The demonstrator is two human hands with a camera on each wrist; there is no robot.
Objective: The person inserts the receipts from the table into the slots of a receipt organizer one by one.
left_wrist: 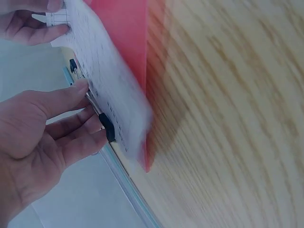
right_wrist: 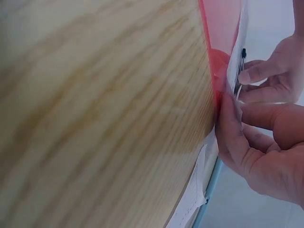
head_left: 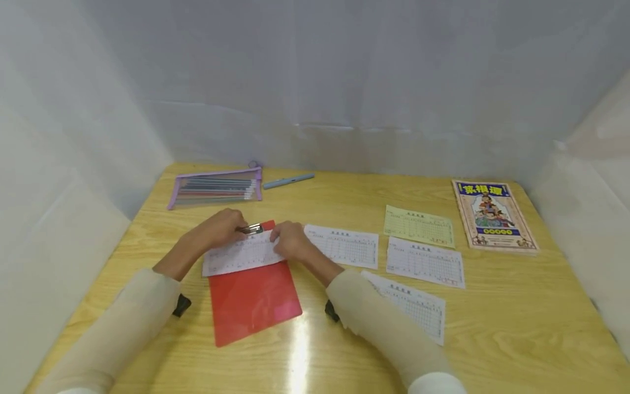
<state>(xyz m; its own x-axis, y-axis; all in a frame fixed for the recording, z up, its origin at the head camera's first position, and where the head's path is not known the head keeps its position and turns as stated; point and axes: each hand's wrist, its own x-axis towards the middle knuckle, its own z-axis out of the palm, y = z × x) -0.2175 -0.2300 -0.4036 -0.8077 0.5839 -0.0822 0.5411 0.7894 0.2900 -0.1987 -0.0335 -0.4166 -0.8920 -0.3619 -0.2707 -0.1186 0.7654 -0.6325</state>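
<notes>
In the head view, one glossy red clipboard (head_left: 253,301) lies on the left part of the wooden table (head_left: 517,328), slightly slanted, with a pinker patch at its near right corner. A silver clip (head_left: 253,229) sits at its far end. One white printed sheet (head_left: 236,257) lies crosswise over the far part, overhanging the left edge. The left hand (head_left: 223,226) is at the clip's left, the right hand (head_left: 291,239) at the sheet's right edge; most of the red surface shows on the near side of both. Four loose slips lie to the right: three white slips (head_left: 344,246) and one pale yellow slip (head_left: 418,225). Farther off are one purple-edged pencil case (head_left: 216,189), one blue pen (head_left: 288,181) and, far right, one book (head_left: 494,214).

In the left wrist view, the left hand's thumb and bent fingers pinch the clip, which has black ends; the sheet bows up from the board.

In the right wrist view, the right hand is nearly closed, thumb and fingers pinching the sheet's edge; whether they also grip the clipboard, I cannot tell.
</notes>
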